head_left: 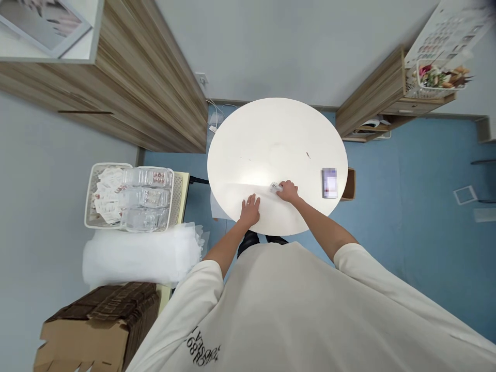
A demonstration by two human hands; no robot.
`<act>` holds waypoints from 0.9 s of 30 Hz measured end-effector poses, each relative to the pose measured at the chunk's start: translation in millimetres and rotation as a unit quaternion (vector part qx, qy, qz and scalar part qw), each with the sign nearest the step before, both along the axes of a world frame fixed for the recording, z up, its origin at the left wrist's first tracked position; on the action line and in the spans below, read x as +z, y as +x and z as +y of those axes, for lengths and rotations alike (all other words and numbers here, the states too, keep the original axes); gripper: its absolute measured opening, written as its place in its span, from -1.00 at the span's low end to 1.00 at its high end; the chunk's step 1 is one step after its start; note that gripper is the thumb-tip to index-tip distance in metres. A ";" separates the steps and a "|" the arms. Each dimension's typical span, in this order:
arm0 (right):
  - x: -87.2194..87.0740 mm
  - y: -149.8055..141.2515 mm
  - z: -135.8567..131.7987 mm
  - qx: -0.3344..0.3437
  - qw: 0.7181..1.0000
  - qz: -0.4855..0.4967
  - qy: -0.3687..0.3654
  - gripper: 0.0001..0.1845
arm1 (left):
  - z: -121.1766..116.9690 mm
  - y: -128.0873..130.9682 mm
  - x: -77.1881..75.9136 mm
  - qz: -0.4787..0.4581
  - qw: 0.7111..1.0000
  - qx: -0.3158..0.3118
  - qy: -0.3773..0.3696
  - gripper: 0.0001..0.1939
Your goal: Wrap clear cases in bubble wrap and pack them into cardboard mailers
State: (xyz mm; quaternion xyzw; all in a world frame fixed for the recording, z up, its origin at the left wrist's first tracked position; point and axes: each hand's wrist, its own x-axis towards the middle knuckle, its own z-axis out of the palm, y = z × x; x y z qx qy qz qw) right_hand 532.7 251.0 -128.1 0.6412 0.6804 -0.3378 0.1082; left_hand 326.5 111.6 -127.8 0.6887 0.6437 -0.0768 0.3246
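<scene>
I stand over a round white table [271, 134]. My left hand [250, 210] lies flat on a thin clear sheet [236, 199] near the table's front edge, fingers spread, a ring on one finger. My right hand [288, 190] is closed on a small clear plastic item [275, 187] at the sheet's far corner. A small flat pale purple packet [329, 182] lies on the table to the right of my right hand, apart from it.
On my left a white basket [93, 201] holds clear plastic trays [147, 199] and small packets, above a roll of white foam wrap [139, 256] and a cardboard box [96, 325]. Wooden cabinets stand at back left [147, 93] and back right [372, 98]. The floor is blue.
</scene>
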 end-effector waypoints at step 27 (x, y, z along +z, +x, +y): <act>-2.0 28.4 5.1 -0.402 0.892 0.205 -0.027 -0.66 | 44.7 18.7 -3.6 0.021 0.996 -0.088 0.019 -0.25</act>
